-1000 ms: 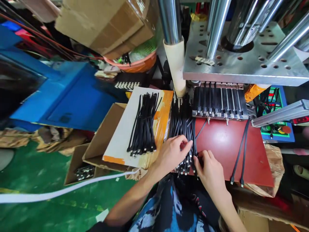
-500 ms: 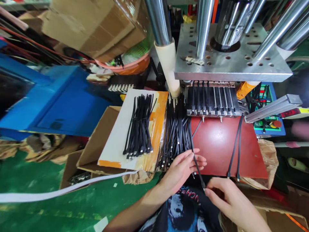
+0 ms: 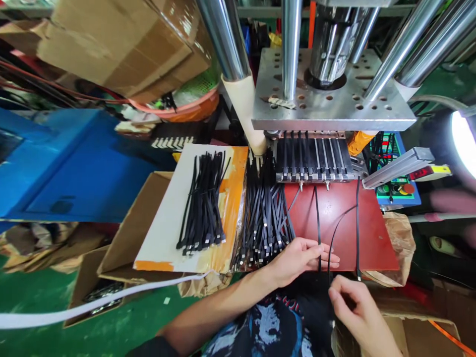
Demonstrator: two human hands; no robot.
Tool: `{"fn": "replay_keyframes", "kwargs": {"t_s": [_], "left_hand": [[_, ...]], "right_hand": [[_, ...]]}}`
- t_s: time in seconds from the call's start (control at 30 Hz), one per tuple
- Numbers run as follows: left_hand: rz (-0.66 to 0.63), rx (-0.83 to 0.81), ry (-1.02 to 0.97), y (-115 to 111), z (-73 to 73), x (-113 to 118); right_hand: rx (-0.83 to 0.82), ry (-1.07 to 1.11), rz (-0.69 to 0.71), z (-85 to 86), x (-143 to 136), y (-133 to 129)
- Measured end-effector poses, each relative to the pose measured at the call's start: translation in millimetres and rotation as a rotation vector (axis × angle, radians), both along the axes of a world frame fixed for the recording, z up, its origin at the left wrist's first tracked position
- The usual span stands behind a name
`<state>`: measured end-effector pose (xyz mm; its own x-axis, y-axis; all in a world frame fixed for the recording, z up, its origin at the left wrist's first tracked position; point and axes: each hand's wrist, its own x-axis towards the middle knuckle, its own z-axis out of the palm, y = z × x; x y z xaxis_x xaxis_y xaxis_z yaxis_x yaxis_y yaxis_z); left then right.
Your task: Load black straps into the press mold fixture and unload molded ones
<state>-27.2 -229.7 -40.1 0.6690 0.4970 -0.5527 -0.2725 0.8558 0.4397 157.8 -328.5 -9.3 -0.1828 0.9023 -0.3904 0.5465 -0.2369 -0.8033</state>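
My left hand is over the front edge of the red board, thumb and fingers around a flat black cable that stretches away across the board. To its right, my right hand pinches a second black cable, which bends in an arc over the board. Another black cable lies straight near the board's right side, its metal plug past the front edge. Behind the board, a slotted metal fixture holds several black cables in its left slots, plugs facing me.
A steel press plate on bright columns hangs above the fixture. Left of the board lie a loose pile of black cables and a bundle on a white panel. At right are a metal bar and button panel.
My left hand has moved right, with a cable stretched across the board. One of the two cables at the board's right now curves to my right hand. The view has shifted slightly.
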Motion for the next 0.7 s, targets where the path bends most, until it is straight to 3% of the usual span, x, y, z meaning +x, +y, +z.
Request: {"fn": "replay_keyframes", "kwargs": {"t_s": [0.13,0.23,0.33,0.4,0.47,0.57,0.63,0.7], "left_hand": [[-0.035,-0.079,-0.157,-1,10.1,4],[-0.094,0.069,-0.130,-10,19.8,2],[-0.164,0.260,-0.003,-25,26.1,-2],[-0.214,0.322,0.090,-34,28.0,-7],[-0.288,0.373,0.170,-36,30.6,-14],[-0.408,0.544,0.269,-22,40.8,-22],[-0.325,0.694,0.370,-1,51.8,-23],[-0.151,0.833,0.449,25,63.6,-19]], "right_hand": [[-0.145,0.018,-0.018,5.5,7,-6],[-0.248,0.214,-0.044,8.7,19,12],[-0.250,0.392,-0.239,8.1,17,37],[-0.167,0.379,-0.428,5.8,9,50],[-0.081,0.349,-0.522,3.9,-1,57],[0.014,0.324,-0.534,4.7,-11,59],[0.066,0.314,-0.460,7.4,-15,58],[0.117,0.298,-0.360,10.3,-20,56]]}}
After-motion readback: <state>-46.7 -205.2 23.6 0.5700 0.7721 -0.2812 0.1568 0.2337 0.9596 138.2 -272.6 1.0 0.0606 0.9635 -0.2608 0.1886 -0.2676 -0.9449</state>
